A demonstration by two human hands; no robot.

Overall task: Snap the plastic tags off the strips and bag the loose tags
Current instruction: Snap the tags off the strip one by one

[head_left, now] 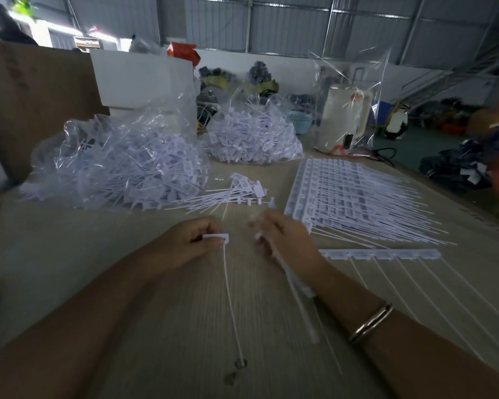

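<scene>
Head view, looking down: the left hand (195,241) has its grip closed on 1 white tag (217,238), pinching the flat head between thumb and fingers while the thin tail hangs down toward the person across the table (156,326). Just to its right, apart from it, the right hand (283,240) curls its fingers around a blurred bundle of tags (294,286) whose tails run back under the wrist, which wears a bangle (370,323). Near that hand lies 1 strip (380,254) with tails fanning toward the table edge. Beyond it sits a stack of strips (355,194). Ahead of both hands lies a small pile of loose tags (236,192), and farther back stand 2 clear bags holding tags: a left bag (118,165) and a right bag (254,136).
</scene>
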